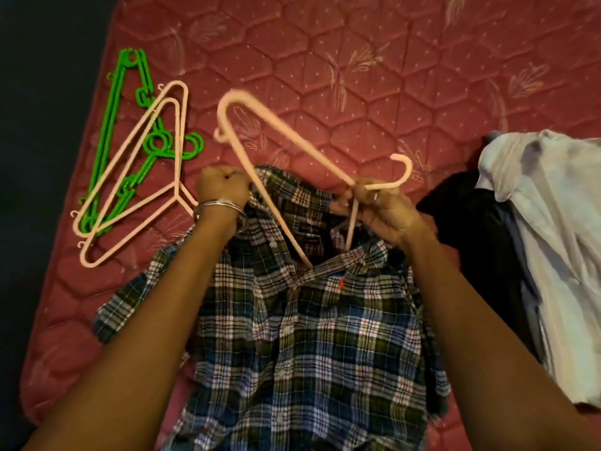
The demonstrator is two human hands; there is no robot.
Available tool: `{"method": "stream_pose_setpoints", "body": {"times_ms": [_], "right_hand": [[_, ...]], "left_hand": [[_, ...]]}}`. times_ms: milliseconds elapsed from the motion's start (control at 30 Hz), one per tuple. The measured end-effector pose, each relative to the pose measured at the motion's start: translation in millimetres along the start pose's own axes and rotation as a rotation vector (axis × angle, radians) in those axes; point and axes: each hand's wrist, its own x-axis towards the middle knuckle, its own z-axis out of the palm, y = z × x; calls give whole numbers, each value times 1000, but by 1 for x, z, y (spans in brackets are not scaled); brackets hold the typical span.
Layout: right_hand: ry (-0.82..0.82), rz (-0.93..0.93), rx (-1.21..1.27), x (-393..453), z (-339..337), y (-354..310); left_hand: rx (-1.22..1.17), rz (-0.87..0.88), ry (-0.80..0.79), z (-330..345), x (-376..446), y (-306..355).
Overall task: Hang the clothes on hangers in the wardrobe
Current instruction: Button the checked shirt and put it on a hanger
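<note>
Both forearms reach forward over the plaid shirt [309, 336] spread on the mattress [357, 76]. Spare hangers [130, 177] lie far left. The left hand [222, 190] is fisted on the shirt's collar; the right hand [377, 206] pinches a pink hanger [260, 177] below its hook, one end tucked into the neck. Other clothes [536, 239] are heaped at right.
</note>
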Motion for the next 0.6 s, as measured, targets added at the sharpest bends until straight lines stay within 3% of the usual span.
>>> {"method": "stream_pose_setpoints", "body": {"times_ms": [67, 200, 367, 500, 600], "right_hand": [[11, 96, -179, -10, -5, -8], [41, 106, -337, -37, -24, -41], [0, 228, -934, -55, 6, -29], [-7, 112, -962, -49, 13, -25], [40, 29, -932, -37, 30, -27]], "left_hand": [[14, -15, 53, -15, 7, 2], [57, 4, 100, -34, 7, 2], [176, 136, 86, -40, -4, 16], [461, 355, -71, -36, -18, 32], [491, 399, -159, -29, -33, 32]]}}
